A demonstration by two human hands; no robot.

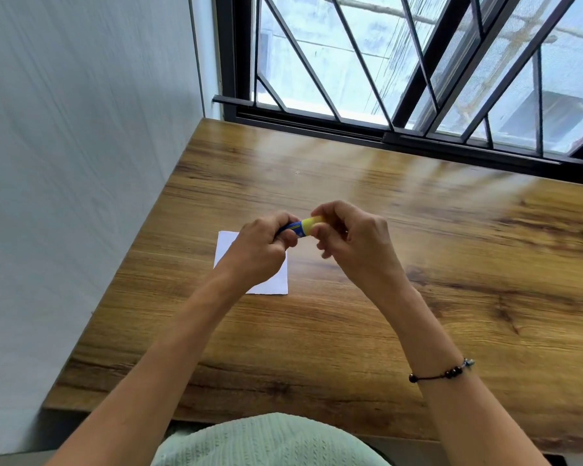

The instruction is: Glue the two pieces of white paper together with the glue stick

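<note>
From the head view, both hands hold the glue stick (302, 227) in the air above the desk (418, 264): the left hand (266, 245) grips the blue body, the right hand (350, 237) pinches the yellow cap end. Its long axis runs roughly left to right, cap pointing right and slightly far. White paper (273, 280) lies flat beneath the left hand; whether it is one sheet or two stacked is unclear. Whether gluing has begun or finished cannot be told.

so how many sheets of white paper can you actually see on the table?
1. A white paper lies flat on the table, partly under the left hand. A second sheet may be stacked on it or hidden by the hand; cannot tell.
</note>
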